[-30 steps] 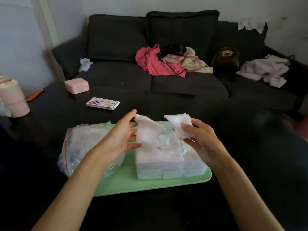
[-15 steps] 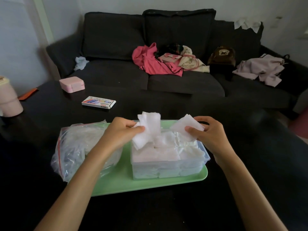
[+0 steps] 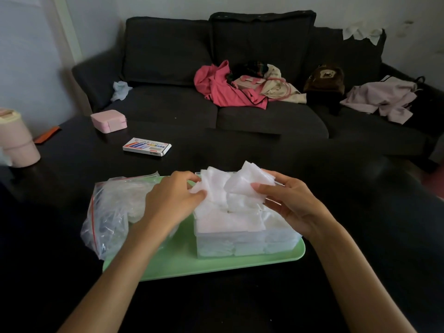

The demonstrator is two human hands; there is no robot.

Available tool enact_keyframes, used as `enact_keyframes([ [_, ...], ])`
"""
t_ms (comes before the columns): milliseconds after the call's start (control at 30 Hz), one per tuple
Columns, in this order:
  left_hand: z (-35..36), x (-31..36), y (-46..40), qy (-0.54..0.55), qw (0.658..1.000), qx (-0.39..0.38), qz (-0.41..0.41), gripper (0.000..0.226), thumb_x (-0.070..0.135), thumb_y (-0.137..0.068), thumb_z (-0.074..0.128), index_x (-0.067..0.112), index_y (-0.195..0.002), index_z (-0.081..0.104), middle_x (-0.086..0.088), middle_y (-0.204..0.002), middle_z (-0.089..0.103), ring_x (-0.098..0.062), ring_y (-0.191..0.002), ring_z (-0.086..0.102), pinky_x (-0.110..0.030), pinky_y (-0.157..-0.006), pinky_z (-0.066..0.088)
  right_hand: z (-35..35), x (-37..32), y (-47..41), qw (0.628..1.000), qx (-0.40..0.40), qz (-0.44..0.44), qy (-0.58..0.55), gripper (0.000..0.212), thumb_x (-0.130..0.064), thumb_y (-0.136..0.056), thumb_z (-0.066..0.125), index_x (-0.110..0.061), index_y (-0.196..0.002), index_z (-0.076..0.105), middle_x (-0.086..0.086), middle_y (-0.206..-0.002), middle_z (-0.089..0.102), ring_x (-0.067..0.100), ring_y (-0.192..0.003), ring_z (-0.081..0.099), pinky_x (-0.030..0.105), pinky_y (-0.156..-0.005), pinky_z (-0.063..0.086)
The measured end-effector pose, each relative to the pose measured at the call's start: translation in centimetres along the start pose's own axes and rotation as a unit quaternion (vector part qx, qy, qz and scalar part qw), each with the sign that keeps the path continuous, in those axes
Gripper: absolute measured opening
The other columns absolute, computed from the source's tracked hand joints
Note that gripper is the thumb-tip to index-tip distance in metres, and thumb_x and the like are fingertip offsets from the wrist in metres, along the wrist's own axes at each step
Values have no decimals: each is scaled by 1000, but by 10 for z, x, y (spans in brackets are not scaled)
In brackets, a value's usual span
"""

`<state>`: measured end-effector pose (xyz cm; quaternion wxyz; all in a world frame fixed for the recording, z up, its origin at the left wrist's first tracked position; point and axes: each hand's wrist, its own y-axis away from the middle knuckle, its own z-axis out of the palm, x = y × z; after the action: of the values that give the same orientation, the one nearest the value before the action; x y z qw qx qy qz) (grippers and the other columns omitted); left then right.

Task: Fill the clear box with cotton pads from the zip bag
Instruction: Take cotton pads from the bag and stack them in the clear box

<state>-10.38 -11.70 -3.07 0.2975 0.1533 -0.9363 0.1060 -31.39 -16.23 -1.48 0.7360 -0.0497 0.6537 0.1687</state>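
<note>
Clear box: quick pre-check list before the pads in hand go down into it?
1. Left hand grip on a cotton pad: ok, fingers pinch it.
2. Right hand grip on a second pad: ok, pinched at the lower edge.
3. Both pads above the clear box: ok.
4. Box seated on the green tray: ok, upright.
5. Room left in the box: not ok, pads already stack up to about the rim.
6. Zip bag within reach, beside the box on the left: ok; whether pads remain in it: cannot tell.
</note>
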Motion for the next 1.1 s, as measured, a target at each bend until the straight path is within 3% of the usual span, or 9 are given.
enact_keyframes([
  [100,-4,-2,2,-28,999,30,10,34,45,-83,64,34,-114,59,11,-108,65,-16,-98,61,-29,-72,39,5,0,-1,1000,10,9,-23,38,-9,-69,76,-10,-106,67,9,-99,72,17,-84,71,20,-64,56],
  [200,-9,9,4,39,990,109,79,29,52,-83,59,34,-106,63,17,-95,66,-9,-90,60,-28,-71,45,13,1,0,999,15,5,-28,36,-11,-71,76,-9,-106,67,9,-101,72,14,-81,71,19,-62,54],
  [300,-15,21,5,172,983,22,61,34,64,-79,55,33,-79,70,18,-75,68,2,-78,62,-21,-65,44,22,4,1,1000,5,1,-13,31,-11,-74,75,-9,-103,68,3,-90,74,13,-78,71,18,-62,54],
  [400,-14,20,5,185,980,-59,41,24,55,-75,68,31,-71,70,10,-64,69,-3,-68,65,-26,-70,49,28,6,2,1000,-4,-2,-30,23,-10,-79,71,-6,-101,69,-2,-79,74,9,-73,70,16,-61,53],
  [600,-15,12,3,276,959,-51,40,17,37,-82,68,22,-81,76,7,-64,71,5,-53,58,-9,-56,44,18,-2,4,989,-139,19,-37,43,0,-78,67,-9,-119,61,10,-110,70,20,-104,66,22,-86,53],
  [700,-16,11,5,316,947,-28,42,14,30,-85,67,20,-82,76,9,-68,73,5,-52,57,-3,-53,41,13,-4,4,986,-161,18,-40,46,0,-75,67,-8,-120,61,11,-114,69,21,-105,66,21,-84,53],
  [800,-24,12,2,357,934,25,1,23,32,-84,67,15,-70,73,10,-62,64,6,-54,54,-6,-50,39,10,-4,1,991,-102,42,-73,41,1,-72,68,-4,-112,65,12,-108,70,19,-95,69,20,-74,56],
  [933,-31,23,5,396,916,-3,-70,9,32,-75,73,24,-69,73,15,-62,66,9,-55,58,-20,-54,35,20,5,-1,996,-24,51,-62,32,6,-80,64,-2,-112,62,14,-105,70,18,-88,69,22,-69,58],
  [1100,-17,36,17,405,913,36,-23,13,29,-68,82,23,-74,73,9,-58,69,5,-51,61,-4,-44,38,34,10,2,999,-38,16,-25,28,4,-86,59,-5,-112,61,9,-89,72,14,-78,70,25,-74,58],
])
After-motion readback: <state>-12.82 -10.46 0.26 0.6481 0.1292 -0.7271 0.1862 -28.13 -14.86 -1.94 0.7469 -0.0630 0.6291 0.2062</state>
